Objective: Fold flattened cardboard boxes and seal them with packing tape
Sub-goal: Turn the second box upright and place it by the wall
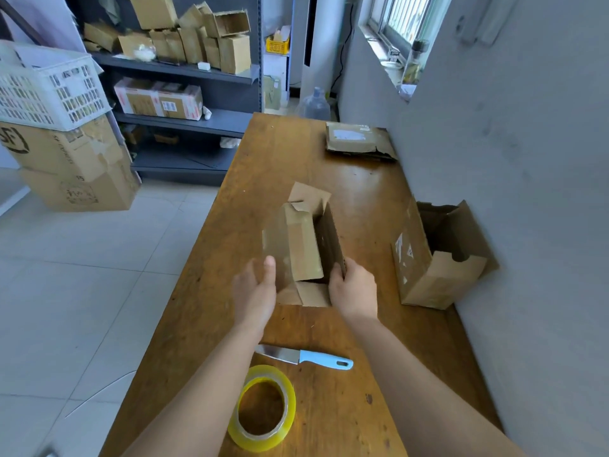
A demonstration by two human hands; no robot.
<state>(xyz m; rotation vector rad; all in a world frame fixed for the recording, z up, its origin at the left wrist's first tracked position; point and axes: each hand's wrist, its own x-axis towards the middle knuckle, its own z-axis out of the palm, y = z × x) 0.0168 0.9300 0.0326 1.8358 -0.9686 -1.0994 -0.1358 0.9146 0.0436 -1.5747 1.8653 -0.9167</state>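
At frame centre a half-folded box [301, 245] stands on the desk [280, 150]. The left hand [255, 291] has straight fingers beside it, and the right hand [353, 288] has its fingers gripping the box's wall.

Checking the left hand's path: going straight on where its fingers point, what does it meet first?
Likely the box, on its left side; the left hand looks nearly on it, though depth is unclear.

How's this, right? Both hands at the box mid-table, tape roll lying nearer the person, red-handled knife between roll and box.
Wrong on one point: the knife has a light blue handle, not red, as the head view shows. The rest stands: left hand and right hand at the box, tape roll nearer the person, knife between them.
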